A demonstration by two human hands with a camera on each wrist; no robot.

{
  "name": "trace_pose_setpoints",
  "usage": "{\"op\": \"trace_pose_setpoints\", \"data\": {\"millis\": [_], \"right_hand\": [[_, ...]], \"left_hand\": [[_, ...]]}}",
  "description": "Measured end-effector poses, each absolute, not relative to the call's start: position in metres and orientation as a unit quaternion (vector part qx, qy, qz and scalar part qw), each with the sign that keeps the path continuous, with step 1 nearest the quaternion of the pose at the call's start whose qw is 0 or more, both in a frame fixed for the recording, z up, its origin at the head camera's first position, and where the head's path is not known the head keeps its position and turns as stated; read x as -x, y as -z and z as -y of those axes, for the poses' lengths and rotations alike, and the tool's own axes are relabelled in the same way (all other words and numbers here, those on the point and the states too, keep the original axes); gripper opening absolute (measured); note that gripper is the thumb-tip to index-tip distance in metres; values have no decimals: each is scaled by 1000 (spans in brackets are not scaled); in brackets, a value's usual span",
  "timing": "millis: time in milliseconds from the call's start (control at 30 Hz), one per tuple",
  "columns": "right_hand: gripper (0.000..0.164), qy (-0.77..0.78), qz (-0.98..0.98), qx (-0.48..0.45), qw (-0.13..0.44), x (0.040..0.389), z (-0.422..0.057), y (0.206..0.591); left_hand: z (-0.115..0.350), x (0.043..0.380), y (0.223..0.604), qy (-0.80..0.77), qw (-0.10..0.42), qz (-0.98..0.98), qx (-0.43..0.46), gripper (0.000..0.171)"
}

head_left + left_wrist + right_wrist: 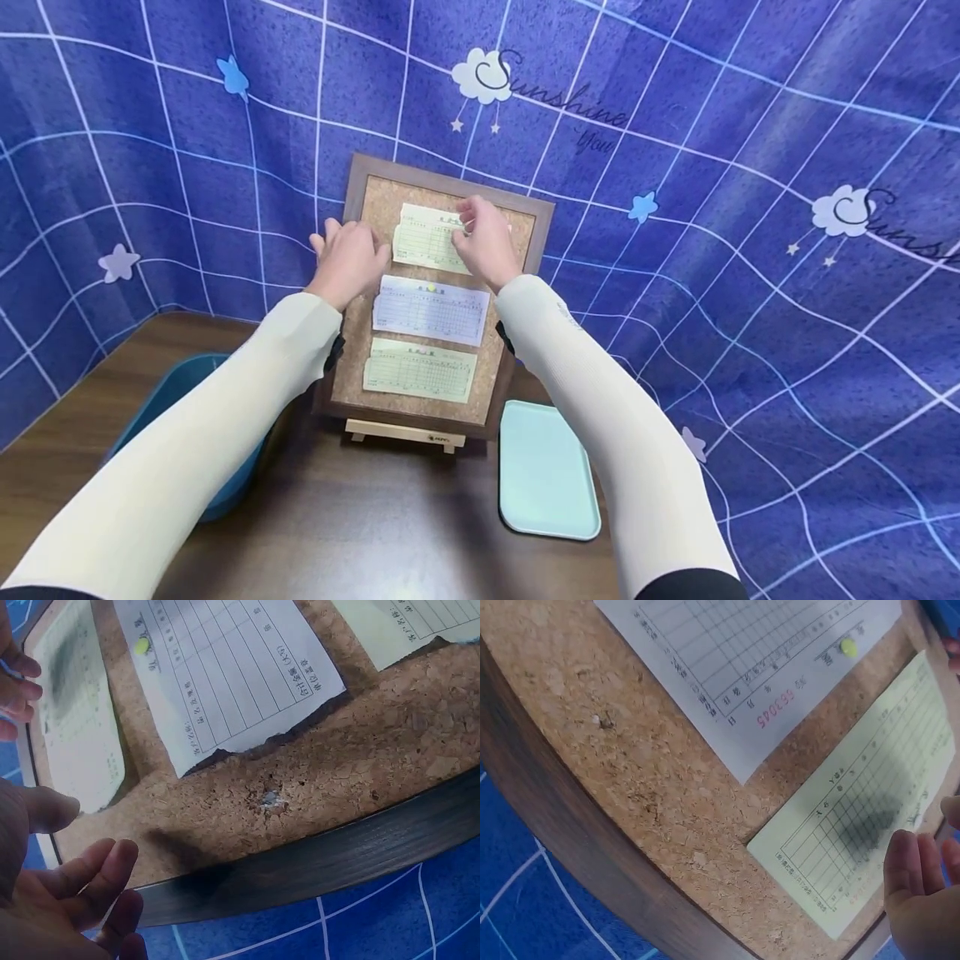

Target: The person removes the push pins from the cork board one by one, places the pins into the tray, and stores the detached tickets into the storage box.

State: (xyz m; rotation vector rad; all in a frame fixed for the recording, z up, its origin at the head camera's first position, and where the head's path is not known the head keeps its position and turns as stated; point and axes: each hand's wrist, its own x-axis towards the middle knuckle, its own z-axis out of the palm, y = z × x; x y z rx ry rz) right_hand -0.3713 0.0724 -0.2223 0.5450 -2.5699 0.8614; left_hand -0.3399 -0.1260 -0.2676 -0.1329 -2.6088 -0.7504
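Right hand (489, 243), thumb and fingers apart, is held before the top receipt form (420, 239); the corkboard (486, 377) is propped on a wooden easel (401, 431), presumably for access.

1 left hand (351, 260), 1 right hand (491, 242), 2 white sleeves (618, 425), 3 printed slips (430, 312), 1 yellow pin (848, 647) in clear view, 1 cork board (487, 375), 1 wooden stand (405, 433), 1 tray (550, 475), 1 bin (234, 490), 1 table (375, 521), 1 curtain (720, 292), 2 cloud prints (478, 77)
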Motion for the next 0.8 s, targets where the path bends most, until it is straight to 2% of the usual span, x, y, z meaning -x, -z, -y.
{"op": "trace_pose_setpoints", "data": {"millis": [167,467,800], "right_hand": [[37,-289,921,-198,170,379,-64,222],[34,-242,931,-178,207,378,-54,219],[28,-225,940,-168,195,382,-51,216]], "left_hand": [[124,345,269,262,194,944,42,24],[114,349,266,260,190,946,43,25],[114,354,269,296,185,936,40,24]]}}
